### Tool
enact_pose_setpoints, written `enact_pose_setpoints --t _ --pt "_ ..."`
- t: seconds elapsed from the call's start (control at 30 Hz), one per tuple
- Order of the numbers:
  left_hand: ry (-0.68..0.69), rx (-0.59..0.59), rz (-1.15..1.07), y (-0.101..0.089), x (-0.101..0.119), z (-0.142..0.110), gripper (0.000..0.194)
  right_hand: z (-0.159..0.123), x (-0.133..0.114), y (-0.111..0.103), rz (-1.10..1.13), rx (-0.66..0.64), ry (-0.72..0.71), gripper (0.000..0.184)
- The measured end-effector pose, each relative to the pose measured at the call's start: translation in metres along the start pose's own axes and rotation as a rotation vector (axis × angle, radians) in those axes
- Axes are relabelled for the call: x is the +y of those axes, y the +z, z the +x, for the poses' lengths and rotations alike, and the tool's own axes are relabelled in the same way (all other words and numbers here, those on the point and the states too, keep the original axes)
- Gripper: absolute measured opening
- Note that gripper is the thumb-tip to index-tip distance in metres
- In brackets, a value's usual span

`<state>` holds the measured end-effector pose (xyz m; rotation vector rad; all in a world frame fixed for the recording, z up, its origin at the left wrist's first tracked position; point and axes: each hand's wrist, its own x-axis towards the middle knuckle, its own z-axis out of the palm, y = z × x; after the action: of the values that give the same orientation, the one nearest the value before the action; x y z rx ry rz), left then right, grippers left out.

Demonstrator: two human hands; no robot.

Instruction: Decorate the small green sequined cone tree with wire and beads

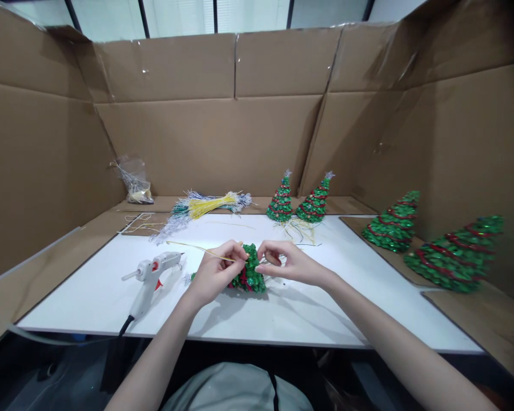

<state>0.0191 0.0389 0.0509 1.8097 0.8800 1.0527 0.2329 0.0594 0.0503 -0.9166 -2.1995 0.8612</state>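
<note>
Your green Christmas tree lies on its side on the white board, between your hands. It runs left to right, tip left, wide end right. Your left hand pinches a thin yellow wire against it. Your right hand curls by the wide end; I can't tell if it grips anything. A clear bag at back left holds white wires.

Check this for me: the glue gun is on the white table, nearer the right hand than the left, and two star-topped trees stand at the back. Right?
Not quite: the head view shows the glue gun nearer the left hand. It is on the white table, and two star-topped trees stand at the back.
</note>
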Motion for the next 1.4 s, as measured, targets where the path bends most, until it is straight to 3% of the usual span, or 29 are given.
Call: enact_pose_setpoints --t 0.13,0.3,0.6,0.97,1.4 --pt "0.027 0.008 0.06 0.003 0.002 0.002 0.008 0.0 0.002 0.002 0.06 -0.059 0.062 0.037" --pt "0.026 -0.001 0.106 0.006 0.001 0.002 0.007 0.003 0.006 0.006 0.29 -0.173 0.158 0.042" --pt "0.026 0.019 0.144 0.008 -0.002 0.003 0.006 0.005 0.019 0.019 0.619 -0.128 0.293 0.042" --pt "-0.027 0.027 0.103 0.001 0.005 0.002 0.014 0.005 0.018 0.019 0.677 -0.125 0.313 0.04" --pt "0.032 0.027 0.208 0.004 -0.001 0.002 0.009 0.005 0.023 0.021 0.706 -0.114 0.31 0.041"
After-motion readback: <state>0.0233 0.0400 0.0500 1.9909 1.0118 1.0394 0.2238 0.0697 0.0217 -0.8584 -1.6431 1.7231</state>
